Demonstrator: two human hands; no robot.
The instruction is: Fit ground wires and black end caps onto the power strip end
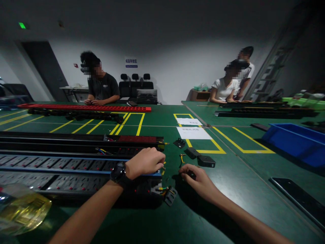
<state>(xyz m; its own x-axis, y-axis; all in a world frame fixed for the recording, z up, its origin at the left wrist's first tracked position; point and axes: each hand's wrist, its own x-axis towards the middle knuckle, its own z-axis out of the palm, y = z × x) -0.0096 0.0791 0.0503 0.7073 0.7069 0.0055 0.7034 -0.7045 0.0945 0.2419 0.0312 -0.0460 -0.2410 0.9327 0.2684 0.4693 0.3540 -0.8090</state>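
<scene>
My left hand (pixel 148 162), with a dark watch on its wrist, is closed over the right end of a long socket strip (pixel 83 165). Whatever its fingers hold is hidden. My right hand (pixel 194 176) hovers over the green table with curled fingers; I cannot make out anything in them. Just beyond it lies a small yellow wire piece (pixel 182 158). Two black blocks (pixel 206 161) rest behind that hand. Nearer me, a second socket strip (pixel 76 181) has wires at its end, beside a grey end piece (pixel 171 196).
A blue bin (pixel 297 142) and a phone (pixel 299 196) are on the right. White papers (pixel 194 133) lie on the green table (pixel 203 217). A bottle of yellow liquid (pixel 27 210) is at the near left. Across the table are several people and a red rail (pixel 101 107).
</scene>
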